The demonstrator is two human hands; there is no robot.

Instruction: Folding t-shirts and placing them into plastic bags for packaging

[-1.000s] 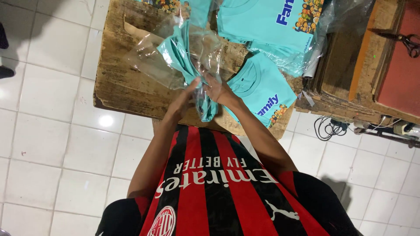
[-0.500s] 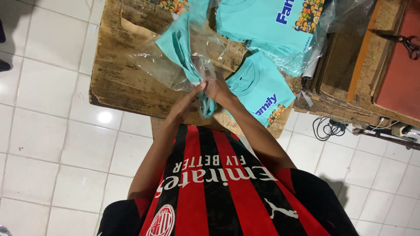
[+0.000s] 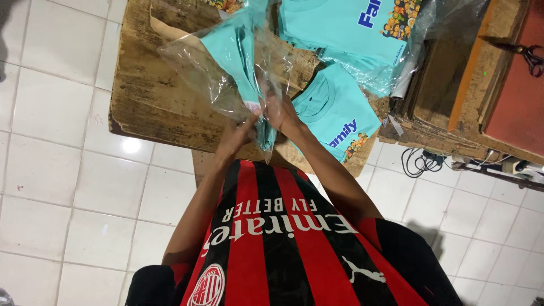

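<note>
Hands meet at the near edge of the wooden surface (image 3: 147, 107), both working on one clear plastic bag (image 3: 209, 73) that holds a folded turquoise shirt (image 3: 238, 51). The left hand (image 3: 238, 136) is clenched on the bag's lower end, fingers curled around the crinkled film. The right hand (image 3: 283, 110) presses against the same end from the other side, its grip closed on the plastic and the cloth inside, so the two hands touch or nearly touch. From the grips the bag rises up and away, tilted toward the far left, its open film spreading loosely above the surface.

Just right of the right hand lies a second turquoise shirt (image 3: 337, 113), flat on the surface, with a blue printed word and small cartoon figures near its hem. Farther from the grips, beyond the held bag, a stack of similar shirts in plastic (image 3: 351, 28) rests at the far edge. Well to the right, scissors (image 3: 530, 56) lie on a red board (image 3: 515, 107). Cables (image 3: 422, 161) sit on the white tiled floor (image 3: 68, 170) below.
</note>
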